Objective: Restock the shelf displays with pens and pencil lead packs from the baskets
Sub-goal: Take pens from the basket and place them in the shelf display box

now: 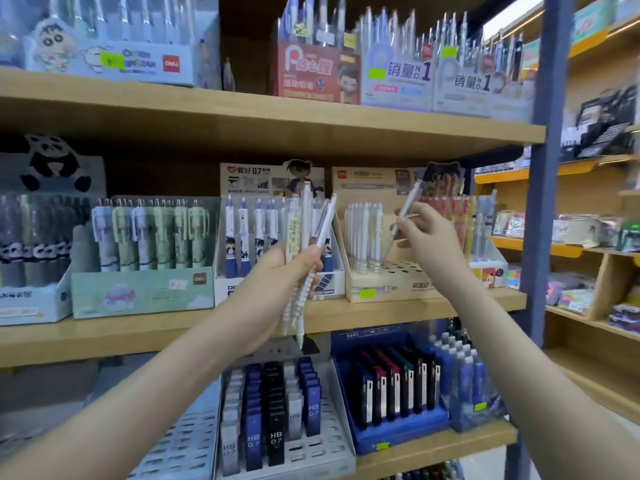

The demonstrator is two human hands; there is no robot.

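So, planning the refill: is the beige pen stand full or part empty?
Partly empty: the beige pen stand holds white pens at its left, with open holes beside them.

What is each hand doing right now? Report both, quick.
Left hand: closed round a bundle of white pens.
Right hand: pinching a single white pen.

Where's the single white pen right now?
Head view, right of centre: the right hand pinches the pen, tilted, above the beige display on the middle shelf.
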